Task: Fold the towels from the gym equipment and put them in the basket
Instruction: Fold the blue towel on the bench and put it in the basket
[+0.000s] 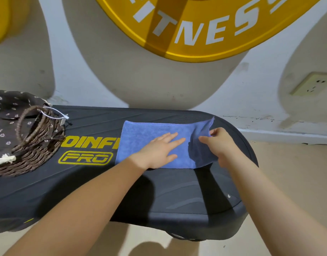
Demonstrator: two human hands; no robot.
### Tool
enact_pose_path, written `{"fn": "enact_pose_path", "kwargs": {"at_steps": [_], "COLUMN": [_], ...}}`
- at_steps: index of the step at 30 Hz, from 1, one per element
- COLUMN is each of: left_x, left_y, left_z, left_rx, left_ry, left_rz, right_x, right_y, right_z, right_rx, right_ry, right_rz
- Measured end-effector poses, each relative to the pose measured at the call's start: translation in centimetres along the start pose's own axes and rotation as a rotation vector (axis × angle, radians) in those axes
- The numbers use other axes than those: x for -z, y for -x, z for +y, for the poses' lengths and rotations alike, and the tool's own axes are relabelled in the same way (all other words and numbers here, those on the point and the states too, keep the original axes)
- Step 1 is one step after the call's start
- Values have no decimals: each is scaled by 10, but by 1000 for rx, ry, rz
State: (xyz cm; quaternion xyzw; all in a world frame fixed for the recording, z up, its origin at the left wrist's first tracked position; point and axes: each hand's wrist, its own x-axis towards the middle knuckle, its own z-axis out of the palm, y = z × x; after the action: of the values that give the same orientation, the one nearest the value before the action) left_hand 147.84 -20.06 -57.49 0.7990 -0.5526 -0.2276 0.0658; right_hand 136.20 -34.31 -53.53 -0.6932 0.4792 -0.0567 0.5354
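Toward the right end of the black gym bench (159,191), the soft, light blue towel (146,133) lies pinned under the flat left hand (157,150), while the right hand (219,143) pinches its limp right edge, the sensible place to grip for folding.

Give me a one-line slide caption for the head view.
Left hand presses blue towel flat on black bench; right hand lifts its right edge, basket at left.
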Motion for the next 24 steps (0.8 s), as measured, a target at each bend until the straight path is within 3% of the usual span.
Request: {"fn": "enact_pose_path", "kwargs": {"at_steps": [3, 8, 16, 19, 21, 24], "left_x": [-4, -14, -19, -13, -9, -6], "left_y": [-4, -19, -32, -29, -27, -28], "left_z": [1, 22, 27, 31, 35, 40], "left_rx": [-32, -191, -214, -116, -23, 64], "left_ry": [-107, -29, 130, 439, 732, 933], "left_rz": [-7, 0, 86, 111, 108, 128], "right_x": [12, 24, 40, 36, 30, 27], "right_y": [4, 8, 0, -3, -10, -14], "right_z": [14, 25, 31, 30, 28, 24], "right_rx": [-173, -324, -439, -410, -290, -116], "right_ry": [-119, -347, -611, -646, -719, -747], "right_rz": [61, 38, -303, -368, -363, -330]}}
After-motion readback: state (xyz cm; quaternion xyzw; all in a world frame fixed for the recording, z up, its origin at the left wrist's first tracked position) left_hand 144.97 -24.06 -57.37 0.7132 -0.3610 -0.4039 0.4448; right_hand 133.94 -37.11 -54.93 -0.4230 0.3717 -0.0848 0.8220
